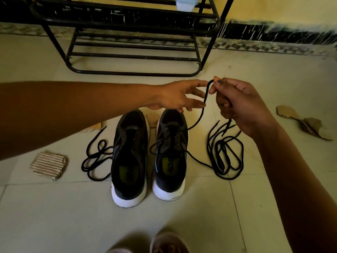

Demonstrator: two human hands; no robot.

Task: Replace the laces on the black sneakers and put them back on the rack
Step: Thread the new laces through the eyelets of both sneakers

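Two black sneakers with white soles stand side by side on the tiled floor, the left sneaker [129,157] without laces and the right sneaker [171,154] with a black lace [205,99] partly threaded through it. My right hand [238,105] pinches a loop of that lace above the shoes, fingers curled round it. My left hand [179,96] hovers beside the loop with fingers spread and relaxed, fingertips close to the lace. A loose black lace [94,157] lies left of the shoes. A tangle of black lace [225,156] lies to their right.
The black metal shoe rack [127,42] stands against the wall behind the shoes, a pale plastic box [186,3] on an upper shelf. Cardboard scraps lie at left [48,165] and right [308,125]. My feet [160,243] show at the bottom edge.
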